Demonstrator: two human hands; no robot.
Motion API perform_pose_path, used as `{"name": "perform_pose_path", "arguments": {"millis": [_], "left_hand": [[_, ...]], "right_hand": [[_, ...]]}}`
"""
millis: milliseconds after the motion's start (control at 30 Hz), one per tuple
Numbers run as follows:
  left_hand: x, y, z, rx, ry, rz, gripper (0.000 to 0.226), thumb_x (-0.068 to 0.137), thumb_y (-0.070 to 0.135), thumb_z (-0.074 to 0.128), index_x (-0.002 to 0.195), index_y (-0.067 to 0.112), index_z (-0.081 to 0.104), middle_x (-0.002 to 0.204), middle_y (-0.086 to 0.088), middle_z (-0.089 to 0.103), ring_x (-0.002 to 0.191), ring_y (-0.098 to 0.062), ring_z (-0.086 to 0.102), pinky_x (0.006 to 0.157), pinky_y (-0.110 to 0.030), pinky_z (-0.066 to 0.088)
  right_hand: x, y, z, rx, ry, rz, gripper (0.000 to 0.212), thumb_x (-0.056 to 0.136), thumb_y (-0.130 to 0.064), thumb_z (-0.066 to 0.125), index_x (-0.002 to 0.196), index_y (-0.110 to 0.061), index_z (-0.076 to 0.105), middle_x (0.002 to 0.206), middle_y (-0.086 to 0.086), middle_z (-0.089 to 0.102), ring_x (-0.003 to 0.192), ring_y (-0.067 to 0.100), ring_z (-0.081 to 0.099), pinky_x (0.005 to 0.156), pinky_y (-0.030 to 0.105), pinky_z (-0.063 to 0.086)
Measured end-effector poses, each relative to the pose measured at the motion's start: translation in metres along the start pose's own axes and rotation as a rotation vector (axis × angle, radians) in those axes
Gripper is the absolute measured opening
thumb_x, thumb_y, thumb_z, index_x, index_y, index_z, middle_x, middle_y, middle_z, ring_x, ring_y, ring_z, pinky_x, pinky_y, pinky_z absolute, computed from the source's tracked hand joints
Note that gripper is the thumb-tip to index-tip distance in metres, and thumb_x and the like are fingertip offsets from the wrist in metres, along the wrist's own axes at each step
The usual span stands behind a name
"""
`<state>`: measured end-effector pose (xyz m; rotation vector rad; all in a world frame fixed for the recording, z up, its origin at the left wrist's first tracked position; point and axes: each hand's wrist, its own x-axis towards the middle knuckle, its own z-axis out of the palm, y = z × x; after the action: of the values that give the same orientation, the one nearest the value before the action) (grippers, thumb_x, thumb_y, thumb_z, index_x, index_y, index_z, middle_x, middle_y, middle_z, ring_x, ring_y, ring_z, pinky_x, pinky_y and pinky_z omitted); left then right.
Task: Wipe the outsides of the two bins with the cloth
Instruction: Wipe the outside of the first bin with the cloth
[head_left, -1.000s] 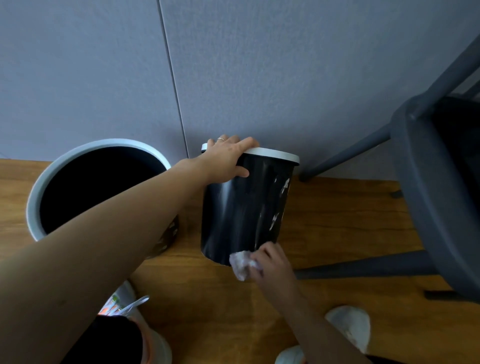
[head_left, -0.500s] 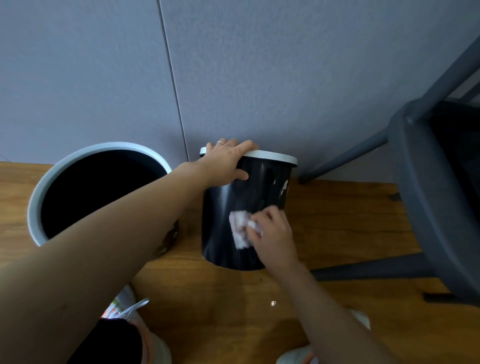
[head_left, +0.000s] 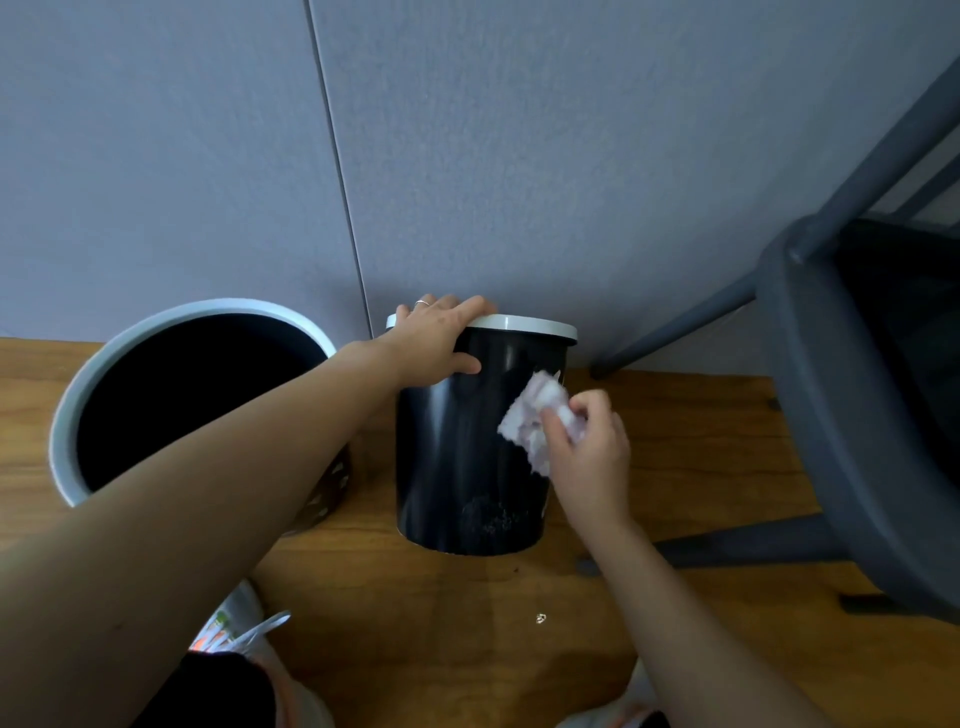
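My right hand (head_left: 587, 447), fingers pinched on the cloth (head_left: 532, 421), had climbed from the small bin's (head_left: 467, 457) base to its upper right side, so that face was nearly wiped; the big bin (head_left: 83, 384) to its left remained. My left hand (head_left: 441, 338) clamped the white rim (head_left: 530, 323), steadying it. The wall (head_left: 571, 156) stood just behind and the chair (head_left: 831, 389) crowded the right, leaving open floor (head_left: 467, 623) only near me.

Two bins are counted: one black bin (head_left: 467, 452) held at its rim by the left hand (head_left: 434, 335), and one larger open bin (head_left: 67, 410) beyond that grip to the left. One cloth (head_left: 530, 421) is seen, pinched in the right hand (head_left: 587, 452). Two hands are counted. One chair (head_left: 831, 415) is seen right of that grip.
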<state>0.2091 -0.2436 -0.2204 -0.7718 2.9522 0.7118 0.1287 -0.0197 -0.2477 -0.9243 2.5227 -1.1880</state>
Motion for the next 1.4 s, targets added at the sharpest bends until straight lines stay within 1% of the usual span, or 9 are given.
{"name": "perform_pose_path", "arguments": {"millis": [167,367,533,700,867,1000,1167,1300,1400], "left_hand": [[-0.001,0.005,-0.001,-0.009,-0.008,0.049,0.053,0.085,0.032,0.067,0.13,0.034,0.038,0.117,-0.002,0.049,0.111,-0.027,0.039,0.098,-0.05,0.032],[0.001,0.008,-0.006,-0.004,-0.005,0.045,0.051,0.086,0.03,0.067,0.128,0.034,0.038,0.117,-0.002,0.049,0.112,-0.027,0.039,0.099,-0.051,0.031],[0.0,0.008,-0.007,-0.009,0.0,0.046,0.051,0.086,0.029,0.067,0.128,0.034,0.038,0.118,-0.002,0.049,0.111,-0.026,0.039,0.099,-0.05,0.03],[0.0,0.006,-0.006,-0.001,-0.007,0.048,0.051,0.086,0.031,0.068,0.127,0.034,0.038,0.117,-0.002,0.05,0.11,-0.027,0.04,0.098,-0.05,0.031],[0.0,0.008,-0.005,0.008,0.002,0.061,0.053,0.085,0.031,0.068,0.129,0.033,0.038,0.113,0.0,0.049,0.11,-0.026,0.04,0.097,-0.049,0.032],[0.0,0.01,-0.006,0.023,0.001,0.07,0.053,0.086,0.032,0.067,0.13,0.033,0.037,0.116,-0.001,0.049,0.112,-0.026,0.039,0.098,-0.05,0.032],[-0.001,0.008,-0.008,-0.001,0.004,0.052,0.053,0.086,0.03,0.068,0.13,0.031,0.039,0.116,-0.001,0.049,0.11,-0.026,0.04,0.097,-0.049,0.032],[-0.001,0.008,-0.009,-0.01,-0.004,0.048,0.052,0.086,0.03,0.068,0.129,0.032,0.039,0.114,0.0,0.049,0.109,-0.026,0.04,0.097,-0.049,0.031],[-0.002,0.007,-0.009,-0.013,-0.007,0.047,0.051,0.086,0.03,0.068,0.128,0.031,0.039,0.111,0.002,0.047,0.109,-0.026,0.04,0.097,-0.05,0.032]], "right_hand": [[0.014,-0.017,0.002,-0.099,0.122,-0.025,0.02,0.091,-0.033,0.063,0.1,-0.019,0.051,0.091,-0.012,0.048,0.094,0.014,0.047,0.062,0.023,0.042],[-0.004,-0.013,0.015,-0.157,-0.068,-0.242,0.016,0.094,-0.036,0.056,0.099,-0.021,0.056,0.094,-0.008,0.054,0.09,0.012,0.047,0.068,0.022,0.038],[-0.002,-0.013,0.021,-0.255,-0.102,-0.152,0.036,0.085,-0.045,0.065,0.112,-0.023,0.055,0.089,-0.013,0.05,0.087,0.009,0.043,0.076,0.033,0.043],[0.002,-0.014,0.017,-0.086,-0.08,-0.237,0.011,0.09,-0.029,0.059,0.086,-0.02,0.057,0.084,-0.007,0.05,0.073,0.01,0.048,0.061,0.023,0.04],[0.023,-0.013,0.006,-0.202,0.168,-0.238,0.012,0.087,-0.018,0.066,0.096,-0.012,0.061,0.093,0.003,0.053,0.082,0.018,0.051,0.061,0.022,0.037],[0.015,-0.008,0.021,-0.234,0.0,-0.301,0.027,0.087,-0.032,0.068,0.109,-0.017,0.061,0.106,0.003,0.05,0.096,0.014,0.047,0.068,0.016,0.038],[0.01,-0.004,0.028,-0.151,0.015,-0.224,0.022,0.095,-0.03,0.058,0.114,-0.021,0.064,0.118,0.008,0.048,0.108,0.02,0.044,0.079,0.037,0.051],[0.016,-0.008,0.028,-0.176,-0.031,-0.247,0.022,0.094,-0.026,0.06,0.114,-0.019,0.062,0.109,0.006,0.054,0.099,0.016,0.047,0.07,0.017,0.04],[0.02,-0.008,0.024,-0.17,-0.061,-0.281,0.022,0.092,-0.023,0.063,0.113,-0.016,0.062,0.101,0.004,0.056,0.09,0.014,0.05,0.065,0.013,0.035]]}}
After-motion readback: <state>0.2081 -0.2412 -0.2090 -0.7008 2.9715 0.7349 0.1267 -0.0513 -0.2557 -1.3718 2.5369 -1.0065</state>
